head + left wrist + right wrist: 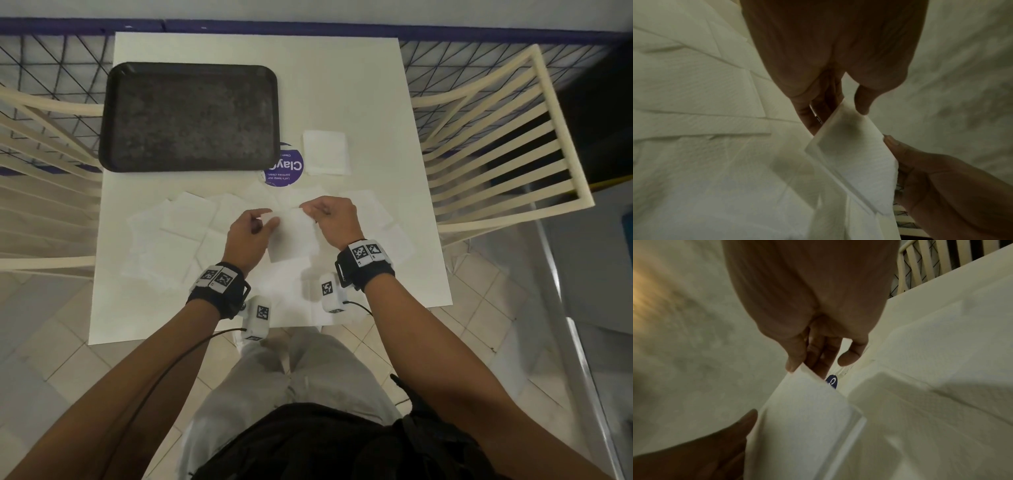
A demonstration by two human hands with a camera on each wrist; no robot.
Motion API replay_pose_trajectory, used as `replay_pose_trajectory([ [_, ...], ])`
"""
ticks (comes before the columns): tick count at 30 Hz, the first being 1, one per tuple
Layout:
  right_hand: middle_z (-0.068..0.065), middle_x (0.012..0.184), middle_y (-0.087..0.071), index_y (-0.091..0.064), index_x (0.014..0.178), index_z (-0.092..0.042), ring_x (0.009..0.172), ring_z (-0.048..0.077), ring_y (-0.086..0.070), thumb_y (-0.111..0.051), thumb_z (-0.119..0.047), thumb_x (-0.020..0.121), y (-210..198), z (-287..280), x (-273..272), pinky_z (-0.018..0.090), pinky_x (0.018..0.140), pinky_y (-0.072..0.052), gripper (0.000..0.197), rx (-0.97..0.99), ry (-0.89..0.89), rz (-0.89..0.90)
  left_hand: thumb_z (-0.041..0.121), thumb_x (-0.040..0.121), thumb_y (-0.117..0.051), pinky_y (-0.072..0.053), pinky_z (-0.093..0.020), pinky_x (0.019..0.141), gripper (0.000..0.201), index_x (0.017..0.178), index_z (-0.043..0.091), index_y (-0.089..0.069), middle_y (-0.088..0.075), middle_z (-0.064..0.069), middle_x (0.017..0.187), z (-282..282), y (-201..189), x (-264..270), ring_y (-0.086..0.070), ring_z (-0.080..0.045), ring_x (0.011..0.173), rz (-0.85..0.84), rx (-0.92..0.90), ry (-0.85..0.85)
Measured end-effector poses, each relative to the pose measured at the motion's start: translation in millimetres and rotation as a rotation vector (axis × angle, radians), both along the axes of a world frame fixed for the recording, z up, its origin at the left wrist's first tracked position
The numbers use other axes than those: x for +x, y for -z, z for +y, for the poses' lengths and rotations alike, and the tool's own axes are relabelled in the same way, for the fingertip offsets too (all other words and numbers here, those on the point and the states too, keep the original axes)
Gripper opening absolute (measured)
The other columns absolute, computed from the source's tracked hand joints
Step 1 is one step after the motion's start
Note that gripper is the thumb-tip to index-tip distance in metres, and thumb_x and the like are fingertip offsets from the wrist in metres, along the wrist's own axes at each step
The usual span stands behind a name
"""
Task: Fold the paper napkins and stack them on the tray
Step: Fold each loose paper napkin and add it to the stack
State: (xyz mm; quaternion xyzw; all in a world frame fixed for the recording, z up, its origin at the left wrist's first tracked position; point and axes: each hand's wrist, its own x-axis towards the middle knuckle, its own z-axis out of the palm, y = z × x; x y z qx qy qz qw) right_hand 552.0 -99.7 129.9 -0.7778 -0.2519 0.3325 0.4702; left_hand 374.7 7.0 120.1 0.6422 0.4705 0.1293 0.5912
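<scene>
None are on the tray (191, 116) yet: both hands, left hand (251, 233) and right hand (330, 217), pinch one napkin (294, 240) by its far corners over the table's near edge, with many loose around.

A white square worktop (376, 102) stands on a floor of pale square tiles (44, 342). A round purple sticker (286, 171) with white lettering lies on the worktop near its middle; part of it is covered. A cream slatted chair (496, 144) stands at the right side of the worktop, and a second cream slatted chair (41, 164) stands at the left side. A dark wire-mesh fence (462, 65) with a blue top rail (342, 29) runs behind the worktop and both chairs.
</scene>
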Motion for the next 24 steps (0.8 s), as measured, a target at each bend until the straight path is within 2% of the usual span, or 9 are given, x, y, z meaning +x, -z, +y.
replay_pose_trajectory([
  [2,0.0,0.096,-0.078,-0.079,0.097,-0.012,0.085,0.006,-0.07,-0.071,-0.014,0.091,-1.7,0.3,0.4,0.018,0.077,-0.051,0.01,0.016,0.01,0.003,0.048,0.087,-0.072,-0.06,-0.054,0.084,0.035,0.095,0.014,-0.068,-0.07,-0.006,0.084,-1.4,0.3,-1.0,-0.066,-0.021,0.08,0.037,-0.022,0.051],
  [5,-0.003,0.094,-0.077,-0.078,0.098,-0.012,0.078,-0.002,-0.067,-0.07,-0.016,0.092,-4.1,0.2,1.6,0.018,0.077,-0.049,0.01,0.028,0.04,-0.007,0.045,0.09,-0.072,-0.057,-0.052,0.063,0.052,0.078,-0.001,-0.051,-0.064,-0.026,0.076,-5.4,-1.2,-1.7,-0.062,-0.027,0.059,0.018,-0.015,0.07],
  [8,-0.005,0.079,-0.073,-0.074,0.104,-0.016,0.071,0.003,-0.064,-0.072,-0.024,0.091,-5.0,-1.7,-1.1,0.024,0.08,-0.051,0.015,-0.035,0.047,0.006,0.033,0.098,-0.069,-0.051,-0.036,0.05,0.041,0.078,0.004,-0.05,-0.063,-0.009,0.065,-8.2,-7.6,1.5,-0.065,-0.03,0.051,0.023,0.003,0.046],
  [12,-0.001,0.087,-0.069,-0.067,0.115,-0.012,0.091,0.017,-0.063,-0.072,-0.028,0.09,-5.8,-6.0,-6.7,0.027,0.092,-0.047,0.03,-0.19,-0.023,-0.015,0.034,0.099,-0.067,-0.045,-0.029,0.046,0.033,0.075,0.018,-0.051,-0.062,0.008,0.058,-6.9,-10.3,6.5,-0.064,-0.03,0.049,0.034,0.06,0.017],
  [15,0.008,0.088,-0.073,-0.068,0.1,-0.007,0.089,0.024,-0.065,-0.069,-0.021,0.089,-3.0,-7.4,-8.6,0.028,0.086,-0.047,0.018,-0.224,-0.057,-0.057,0.033,0.099,-0.067,-0.044,-0.028,0.044,0.037,0.068,0.026,-0.047,-0.06,0.01,0.053,-5.9,-12.9,11.1,-0.063,-0.029,0.048,0.04,0.098,-0.013],
  [17,0.011,0.084,-0.073,-0.066,0.09,-0.006,0.085,0.027,-0.065,-0.068,-0.017,0.089,0.3,-6.3,-4.3,0.029,0.081,-0.048,0.012,-0.223,-0.06,-0.075,0.034,0.1,-0.066,-0.044,-0.028,0.045,0.033,0.072,0.026,-0.05,-0.06,0.008,0.051,-6.1,-14.0,15.0,-0.062,-0.029,0.047,0.03,0.102,-0.013],
  [19,0.008,0.081,-0.072,-0.063,0.084,-0.011,0.08,0.026,-0.067,-0.068,-0.017,0.089,2.1,-2.0,5.9,0.029,0.078,-0.051,0.009,-0.215,-0.044,-0.076,0.04,0.101,-0.062,-0.046,-0.029,0.049,0.021,0.089,0.023,-0.061,-0.066,0.001,0.057,-5.8,-12.6,18.3,-0.063,-0.026,0.049,0.022,0.067,-0.004],
  [21,0.005,0.082,-0.071,-0.063,0.084,-0.015,0.076,0.023,-0.067,-0.067,-0.018,0.09,2.3,5.9,22.4,0.027,0.073,-0.05,0.008,-0.209,-0.018,-0.088,0.045,0.102,-0.058,-0.047,-0.03,0.053,0.028,0.107,0.019,-0.065,-0.073,-0.004,0.069,-4.8,-7.8,21.4,-0.065,-0.022,0.054,0.03,0.016,0.012],
  [24,0.0,0.082,-0.065,-0.066,0.089,-0.013,0.075,0.018,-0.059,-0.065,-0.017,0.092,-0.1,23.0,56.9,0.019,0.071,-0.04,0.005,-0.215,0.034,-0.15,0.039,0.103,-0.055,-0.045,-0.027,0.058,0.027,0.111,0.015,-0.067,-0.076,-0.002,0.077,-4.4,1.9,24.9,-0.067,-0.02,0.058,0.067,-0.018,0.054],
])
